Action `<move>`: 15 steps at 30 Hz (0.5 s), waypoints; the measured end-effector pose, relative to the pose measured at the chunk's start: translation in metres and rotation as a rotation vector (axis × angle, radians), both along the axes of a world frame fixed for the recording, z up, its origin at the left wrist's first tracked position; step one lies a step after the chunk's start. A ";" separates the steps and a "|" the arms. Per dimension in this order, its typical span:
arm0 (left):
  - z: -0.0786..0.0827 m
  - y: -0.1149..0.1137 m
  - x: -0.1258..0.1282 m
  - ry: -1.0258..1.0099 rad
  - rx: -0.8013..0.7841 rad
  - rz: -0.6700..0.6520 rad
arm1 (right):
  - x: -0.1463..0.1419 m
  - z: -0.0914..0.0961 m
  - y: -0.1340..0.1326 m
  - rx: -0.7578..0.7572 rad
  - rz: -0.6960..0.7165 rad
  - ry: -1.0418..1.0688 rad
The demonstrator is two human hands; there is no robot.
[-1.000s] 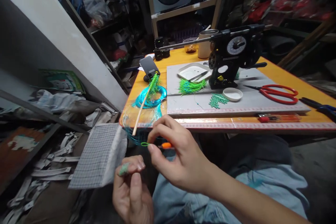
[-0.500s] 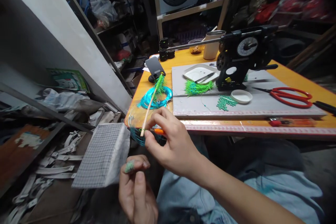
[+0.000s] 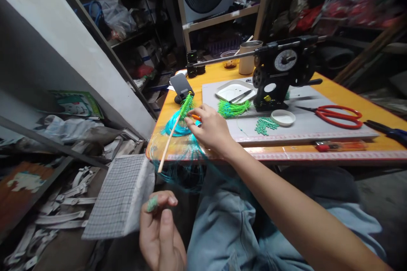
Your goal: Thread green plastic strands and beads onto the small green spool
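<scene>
My right hand (image 3: 211, 129) reaches over the table's near left corner, fingers closed round a small orange tool (image 3: 196, 117) that is mostly hidden. Its fingertips are beside the upper part of a thin wooden stick (image 3: 168, 148), where bright green knotted strands (image 3: 187, 105) hang. The stick slants down past the table edge. Below the table, my left hand (image 3: 162, 228) is raised palm inward, fingers curled, with a gap between thumb and index finger and nothing visible in it. A green patch marks its index finger. Coiled blue line (image 3: 173, 126) lies under the stick.
A dark phone-like stand (image 3: 180, 84) is behind the strands. On the grey board (image 3: 222, 129) are a green bundle (image 3: 233, 109), a white tray (image 3: 222, 91), green beads (image 3: 265, 125), a white lid (image 3: 282, 117), red-handled scissors (image 3: 340, 117) and a black winding machine (image 3: 273, 76).
My right hand has moved up and away along the stick, from its lower end to beside the green strands, carrying the orange tool. My left hand is nearly unchanged. The view has shifted slightly.
</scene>
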State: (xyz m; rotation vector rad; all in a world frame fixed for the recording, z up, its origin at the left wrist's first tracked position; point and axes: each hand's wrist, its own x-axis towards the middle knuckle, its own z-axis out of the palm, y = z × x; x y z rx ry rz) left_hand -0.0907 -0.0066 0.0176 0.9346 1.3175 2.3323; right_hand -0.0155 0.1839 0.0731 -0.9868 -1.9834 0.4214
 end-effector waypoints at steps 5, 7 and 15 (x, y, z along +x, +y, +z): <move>-0.029 -0.007 0.017 0.011 -0.116 -0.082 | 0.069 0.007 -0.047 -0.020 0.081 0.055; -0.048 -0.011 0.030 -0.034 -0.351 -0.172 | 0.102 0.000 -0.066 -0.095 0.112 0.065; -0.095 0.008 0.071 -0.213 -0.799 -0.576 | 0.186 -0.068 -0.117 -0.453 0.084 -0.029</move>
